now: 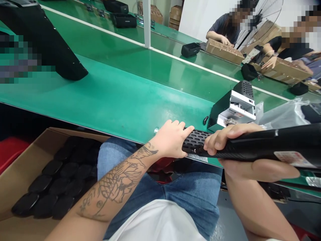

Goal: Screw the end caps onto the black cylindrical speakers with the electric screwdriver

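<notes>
My left hand is closed around the left end of a black housing with a slotted grille, held low over the table's front edge. In my right hand is a black electric screwdriver, lying nearly level with its tip end toward the housing. The tip itself is hidden behind my fingers and the housing. Just beyond my right hand stands a screw feeder with a black side and a pale metal front. A small black piece lies beside it.
A carton of black parts sits at my left. A black panel rises over the green table. Clear plastic bags lie at right. Across the line, people work at cartons beside black housings.
</notes>
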A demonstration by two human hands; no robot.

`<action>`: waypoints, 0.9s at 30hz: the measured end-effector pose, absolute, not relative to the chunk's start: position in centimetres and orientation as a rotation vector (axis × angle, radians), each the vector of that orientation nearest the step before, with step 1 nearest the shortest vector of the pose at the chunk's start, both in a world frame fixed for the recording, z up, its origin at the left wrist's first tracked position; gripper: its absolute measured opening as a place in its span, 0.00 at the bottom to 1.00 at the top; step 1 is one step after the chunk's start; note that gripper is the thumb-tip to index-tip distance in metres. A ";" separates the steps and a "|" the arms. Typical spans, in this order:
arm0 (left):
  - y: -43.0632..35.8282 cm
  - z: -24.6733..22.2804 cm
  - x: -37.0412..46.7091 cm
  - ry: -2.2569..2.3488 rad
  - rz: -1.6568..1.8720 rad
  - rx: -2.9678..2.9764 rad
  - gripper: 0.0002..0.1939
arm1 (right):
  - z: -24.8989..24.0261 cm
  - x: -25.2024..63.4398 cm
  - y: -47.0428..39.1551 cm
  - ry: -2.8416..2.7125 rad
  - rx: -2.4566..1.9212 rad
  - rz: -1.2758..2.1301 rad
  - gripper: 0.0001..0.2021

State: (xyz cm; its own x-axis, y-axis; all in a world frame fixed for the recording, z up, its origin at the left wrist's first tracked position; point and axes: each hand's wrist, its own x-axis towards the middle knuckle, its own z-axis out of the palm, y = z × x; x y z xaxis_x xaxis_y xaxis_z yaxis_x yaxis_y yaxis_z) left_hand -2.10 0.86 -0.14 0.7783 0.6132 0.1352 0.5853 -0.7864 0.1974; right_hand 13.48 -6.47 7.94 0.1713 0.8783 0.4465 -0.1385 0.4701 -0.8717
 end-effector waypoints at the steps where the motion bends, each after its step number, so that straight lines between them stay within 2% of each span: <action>1: 0.9 -0.2 -2.1 0.961 0.288 2.824 0.46 | 7.9 13.5 -6.5 -1.182 -0.794 0.839 0.26; 9: 0.7 -0.1 -2.1 0.963 0.280 2.801 0.44 | 7.8 13.5 -6.2 -1.220 -0.828 0.884 0.29; 27: 0.7 0.1 -2.1 0.949 0.258 2.797 0.45 | 7.1 12.9 -5.3 -1.335 -0.763 1.016 0.23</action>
State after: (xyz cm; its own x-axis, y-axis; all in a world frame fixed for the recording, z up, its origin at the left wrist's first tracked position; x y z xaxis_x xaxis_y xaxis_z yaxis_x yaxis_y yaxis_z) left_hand -2.08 0.71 0.08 0.7818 0.6143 0.1064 0.5837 -0.7812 0.2215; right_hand 12.91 -5.27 7.12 -0.0516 0.9114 0.4083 -0.1501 0.3971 -0.9054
